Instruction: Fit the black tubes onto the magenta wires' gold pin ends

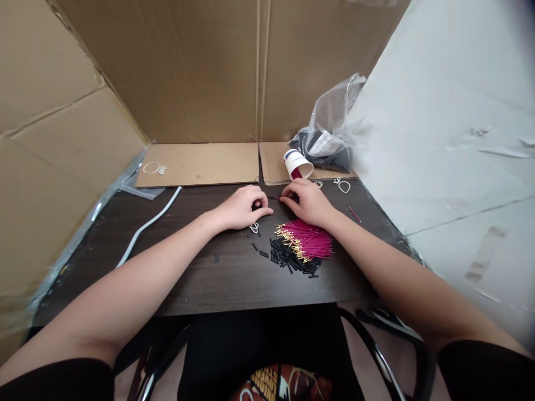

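Note:
My right hand (307, 201) pinches a thin magenta wire with a black sleeve (273, 197) at its left end. This end points toward my left hand (246, 207), whose fingers are curled with the thumb close to them; what they hold, if anything, is too small to make out. Below my right hand lies a bundle of magenta wires (311, 238) with gold-coloured tips facing left. A pile of short black tubes (288, 257) spreads in front of them, with a few loose ones to the left. White rubber bands (254, 228) lie just under my left hand.
A paper cup (295, 161) lies tipped over, magenta wires inside. Behind it sits a clear plastic bag (330, 145) of black pieces. More rubber bands (344, 186) and a single wire (355, 215) lie right. A pale cable (146, 225) crosses the left side; cardboard walls (200, 72) enclose the table.

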A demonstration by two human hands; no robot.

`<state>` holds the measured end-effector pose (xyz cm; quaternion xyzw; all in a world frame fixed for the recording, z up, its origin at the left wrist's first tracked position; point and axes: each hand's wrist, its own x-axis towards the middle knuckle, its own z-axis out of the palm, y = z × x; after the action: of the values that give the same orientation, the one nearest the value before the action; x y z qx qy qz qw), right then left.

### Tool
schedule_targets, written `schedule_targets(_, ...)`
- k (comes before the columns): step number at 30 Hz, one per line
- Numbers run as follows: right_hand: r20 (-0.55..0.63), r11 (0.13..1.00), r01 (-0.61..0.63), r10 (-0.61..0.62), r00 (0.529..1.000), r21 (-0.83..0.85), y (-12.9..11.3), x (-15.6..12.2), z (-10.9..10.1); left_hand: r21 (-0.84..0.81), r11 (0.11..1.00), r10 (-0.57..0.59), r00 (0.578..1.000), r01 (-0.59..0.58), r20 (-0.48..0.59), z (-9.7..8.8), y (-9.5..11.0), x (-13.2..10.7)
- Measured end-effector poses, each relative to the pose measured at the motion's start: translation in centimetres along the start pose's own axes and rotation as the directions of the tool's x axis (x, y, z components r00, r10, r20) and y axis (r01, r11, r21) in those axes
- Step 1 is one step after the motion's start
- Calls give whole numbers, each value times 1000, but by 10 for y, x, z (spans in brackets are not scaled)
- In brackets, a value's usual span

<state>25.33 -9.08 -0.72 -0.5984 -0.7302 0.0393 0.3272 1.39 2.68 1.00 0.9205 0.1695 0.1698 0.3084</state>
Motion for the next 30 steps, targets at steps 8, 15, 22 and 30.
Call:
schedule_targets(8,255,993,0,-31,966,120,-31,-4,-45,-66,998,-17,1000,17,0,-2,-2,-1)
schedule_targets(15,524,981,-11,-92,847,192,-41,-6,-53,-93,993,73,995,-68,60,-7,-3,-3)
schedule_targets(22,529,975,-19,-104,842,222,-39,-6,-48,-45,995,89,989,-84,118,-9,-5,-1)
schedule_targets(30,212,952,-109,49,976,285,-38,-5,-39,-189,980,-71,997,64,-32,8,3,1)
